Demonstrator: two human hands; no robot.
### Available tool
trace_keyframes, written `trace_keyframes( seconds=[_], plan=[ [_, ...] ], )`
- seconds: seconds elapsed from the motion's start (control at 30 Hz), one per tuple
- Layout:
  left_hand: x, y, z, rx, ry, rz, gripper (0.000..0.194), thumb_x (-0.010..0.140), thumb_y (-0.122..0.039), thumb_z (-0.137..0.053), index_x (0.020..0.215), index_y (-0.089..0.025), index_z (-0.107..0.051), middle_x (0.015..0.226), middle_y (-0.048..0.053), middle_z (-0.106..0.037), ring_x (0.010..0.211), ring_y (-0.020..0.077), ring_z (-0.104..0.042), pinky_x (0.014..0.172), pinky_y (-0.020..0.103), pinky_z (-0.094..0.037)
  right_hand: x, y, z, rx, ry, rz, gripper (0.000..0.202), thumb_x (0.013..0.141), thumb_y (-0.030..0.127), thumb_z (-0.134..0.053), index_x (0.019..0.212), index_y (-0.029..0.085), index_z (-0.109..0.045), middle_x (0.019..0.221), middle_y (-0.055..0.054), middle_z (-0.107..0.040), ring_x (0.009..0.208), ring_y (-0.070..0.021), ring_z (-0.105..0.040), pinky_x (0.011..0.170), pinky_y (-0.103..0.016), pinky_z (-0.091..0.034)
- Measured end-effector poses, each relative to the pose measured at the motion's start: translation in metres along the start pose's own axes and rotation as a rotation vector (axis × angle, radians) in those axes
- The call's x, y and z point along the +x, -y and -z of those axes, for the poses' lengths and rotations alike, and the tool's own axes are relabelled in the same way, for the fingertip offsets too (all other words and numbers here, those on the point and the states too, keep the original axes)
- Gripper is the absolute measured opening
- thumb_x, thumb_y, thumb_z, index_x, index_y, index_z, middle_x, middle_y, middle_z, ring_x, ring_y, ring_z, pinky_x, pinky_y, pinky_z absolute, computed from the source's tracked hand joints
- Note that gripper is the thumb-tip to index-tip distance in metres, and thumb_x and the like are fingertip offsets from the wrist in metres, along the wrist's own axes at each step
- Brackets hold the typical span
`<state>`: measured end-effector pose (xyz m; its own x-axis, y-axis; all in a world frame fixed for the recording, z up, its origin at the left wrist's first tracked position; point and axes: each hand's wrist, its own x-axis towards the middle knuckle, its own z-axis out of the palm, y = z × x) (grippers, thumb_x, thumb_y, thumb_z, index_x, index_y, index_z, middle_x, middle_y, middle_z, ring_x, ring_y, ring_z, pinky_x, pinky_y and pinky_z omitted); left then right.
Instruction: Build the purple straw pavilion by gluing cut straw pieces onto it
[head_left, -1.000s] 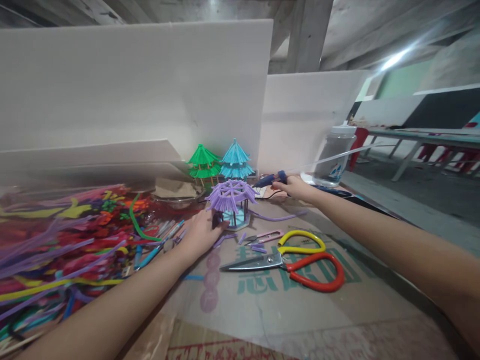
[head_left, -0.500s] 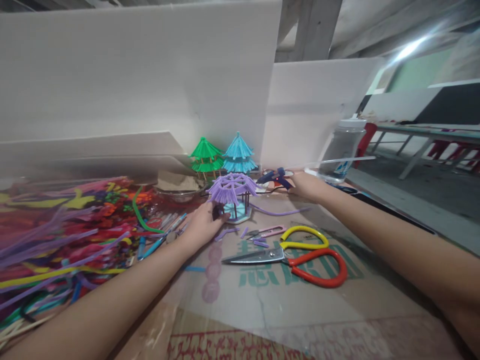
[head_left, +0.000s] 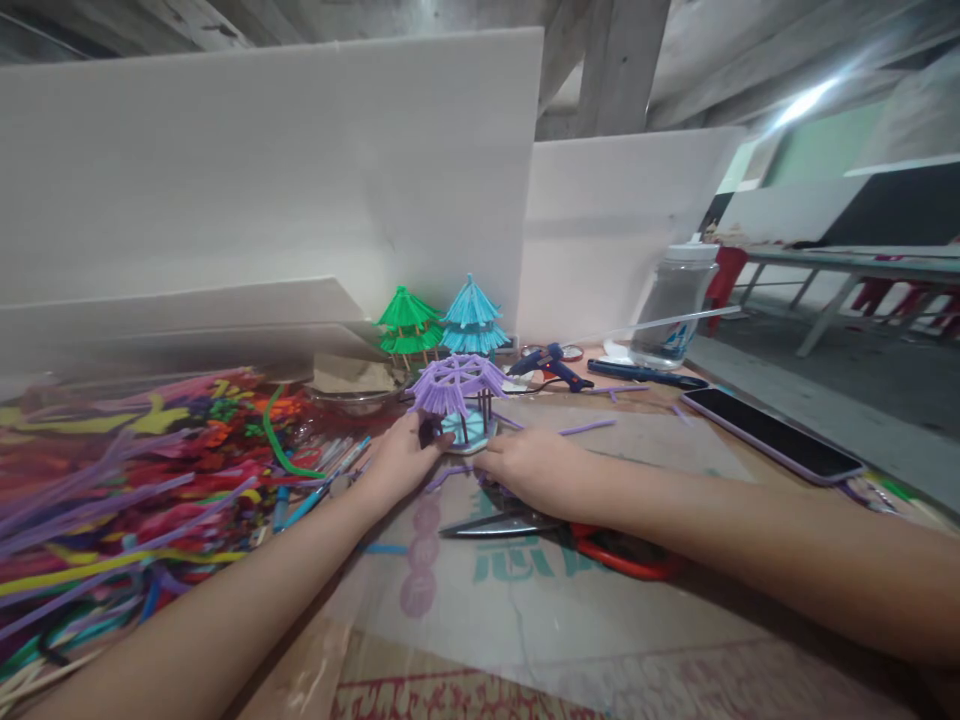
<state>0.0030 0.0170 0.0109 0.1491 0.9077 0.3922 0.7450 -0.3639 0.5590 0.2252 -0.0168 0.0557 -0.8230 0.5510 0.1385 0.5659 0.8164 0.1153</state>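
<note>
A small model pavilion with a purple pipe-cleaner roof, dark posts and a pale blue base stands in front of me. My left hand is closed on the left side of its base. My right hand lies low at the base's front right corner, its fingers curled down; whatever they pinch is hidden. Under my right hand and forearm are large scissors, their red handle partly covered. Purple pipe-cleaner offcuts lie by the base. A blue glue gun rests behind, on the table.
Green and blue model pavilions stand at the back. Colourful pipe cleaners are heaped at left. To the right are a phone, a dark blue tool and a clear bottle. White boards rise behind.
My right hand has left the glue gun on the table and come forward and left to the purple pavilion's base. My left hand stays on the pavilion. The view has shifted slightly.
</note>
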Motion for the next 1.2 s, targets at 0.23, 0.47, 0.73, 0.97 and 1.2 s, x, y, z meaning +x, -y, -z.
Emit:
trace_keyframes(
  seconds=[0.23,0.47,0.73,0.97,1.2],
  plan=[
    [0.002,0.007,-0.004,-0.062,-0.024,-0.042,0.032,0.085,-0.038,-0.060,0.107,-0.016,-0.063,0.103,0.010,-0.071,0.097,0.0256,-0.065,0.089,0.040,-0.052,0.006,-0.002,-0.011,-0.024,-0.067,0.056,0.017,0.096,0.019,-0.049,0.092,0.014,-0.065,0.090,-0.009,-0.067,0.073,-0.0185,-0.062,0.061,-0.029,-0.041],
    [0.000,0.007,-0.002,-0.031,0.001,-0.032,0.026,0.083,-0.039,-0.063,0.097,-0.017,-0.064,0.090,0.006,-0.070,0.085,0.0224,-0.064,0.077,0.033,-0.052,-0.001,0.012,-0.004,0.906,-0.532,-0.156,0.010,0.098,0.030,-0.043,0.101,0.022,-0.049,0.078,0.000,-0.063,0.065,-0.0137,-0.060,0.061,-0.026,-0.048],
    [-0.003,0.000,0.000,0.112,-0.005,-0.068,0.025,0.086,-0.043,-0.058,0.087,-0.019,-0.061,0.078,0.004,-0.064,0.077,0.0225,-0.061,0.069,0.033,-0.050,0.010,0.014,-0.006,1.629,-0.563,-0.466,0.010,0.091,0.026,-0.054,0.096,0.022,-0.045,0.056,0.009,-0.059,0.045,-0.0087,-0.054,0.046,-0.019,-0.046],
    [-0.004,0.001,0.000,0.152,-0.051,-0.124,0.019,0.085,-0.038,-0.063,0.091,-0.021,-0.062,0.082,0.005,-0.066,0.082,0.0237,-0.063,0.069,0.032,-0.049,0.011,0.013,-0.005,1.737,-0.531,-0.556,0.013,0.089,0.024,-0.062,0.082,0.018,-0.053,0.071,-0.001,-0.073,0.057,-0.0114,-0.068,0.056,-0.023,-0.056],
    [-0.003,-0.001,-0.001,0.110,-0.086,-0.202,0.016,0.083,-0.031,-0.067,0.094,-0.020,-0.064,0.081,0.004,-0.066,0.084,0.0231,-0.064,0.071,0.031,-0.050,0.009,0.018,-0.011,1.773,-0.505,-0.465,0.031,0.084,0.047,-0.067,0.081,0.017,-0.058,0.059,-0.001,-0.069,0.049,-0.0112,-0.063,0.048,-0.021,-0.052]
  ],
)
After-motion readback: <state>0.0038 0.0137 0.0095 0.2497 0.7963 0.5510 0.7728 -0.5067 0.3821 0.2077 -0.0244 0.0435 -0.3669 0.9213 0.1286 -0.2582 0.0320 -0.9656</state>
